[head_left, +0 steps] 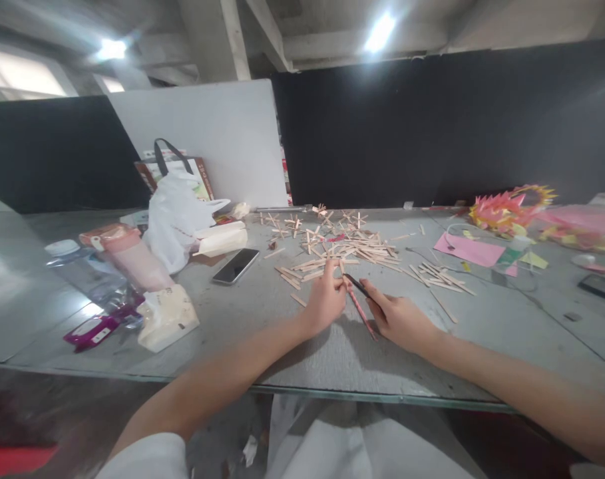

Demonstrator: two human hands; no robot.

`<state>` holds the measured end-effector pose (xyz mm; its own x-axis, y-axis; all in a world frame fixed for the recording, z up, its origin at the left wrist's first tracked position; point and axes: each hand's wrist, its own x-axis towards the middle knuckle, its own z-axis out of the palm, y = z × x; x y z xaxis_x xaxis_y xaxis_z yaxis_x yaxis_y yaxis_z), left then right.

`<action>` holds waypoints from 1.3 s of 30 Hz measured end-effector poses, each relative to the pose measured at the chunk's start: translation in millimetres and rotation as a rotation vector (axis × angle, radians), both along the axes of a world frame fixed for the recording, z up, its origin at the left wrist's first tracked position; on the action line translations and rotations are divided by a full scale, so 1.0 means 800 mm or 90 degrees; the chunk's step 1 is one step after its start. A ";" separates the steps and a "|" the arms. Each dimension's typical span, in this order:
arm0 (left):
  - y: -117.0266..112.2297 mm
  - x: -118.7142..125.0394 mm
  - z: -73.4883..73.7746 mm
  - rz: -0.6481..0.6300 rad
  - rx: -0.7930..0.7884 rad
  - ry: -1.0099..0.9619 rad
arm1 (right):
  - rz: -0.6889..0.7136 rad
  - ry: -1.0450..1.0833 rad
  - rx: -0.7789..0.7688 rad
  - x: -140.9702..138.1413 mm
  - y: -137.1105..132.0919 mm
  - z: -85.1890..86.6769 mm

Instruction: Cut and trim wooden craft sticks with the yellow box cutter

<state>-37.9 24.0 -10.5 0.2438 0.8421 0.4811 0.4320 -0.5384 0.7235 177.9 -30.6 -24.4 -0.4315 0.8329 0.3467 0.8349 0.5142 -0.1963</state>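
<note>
My left hand (326,298) rests on the grey table (262,332) with its fingers curled, pinching a thin wooden stick (341,267) at the near edge of the stick pile (347,251). My right hand (399,319) lies beside it, closed on a dark slim tool (358,285) whose tip points toward the left fingers. A reddish pencil-like rod (361,313) lies on the table between the two hands. Several sticks in the pile are joined into small crosses.
A black phone (236,265) lies left of the pile. Further left are a white plastic bag (175,219), a pink bottle (127,256), a clear bottle (85,273) and a tissue pack (166,318). Pink paper (474,251) and a spiky paper craft (502,209) sit at the right.
</note>
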 end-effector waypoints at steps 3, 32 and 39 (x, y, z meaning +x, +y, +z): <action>0.000 0.000 0.001 -0.001 0.010 0.010 | 0.003 0.004 0.018 -0.001 0.000 -0.001; -0.003 -0.001 0.025 -0.065 -0.051 -0.120 | -0.006 -0.001 0.128 0.005 0.001 0.009; -0.001 0.006 0.030 -0.179 -0.192 -0.271 | 0.028 0.084 0.193 0.006 0.000 0.019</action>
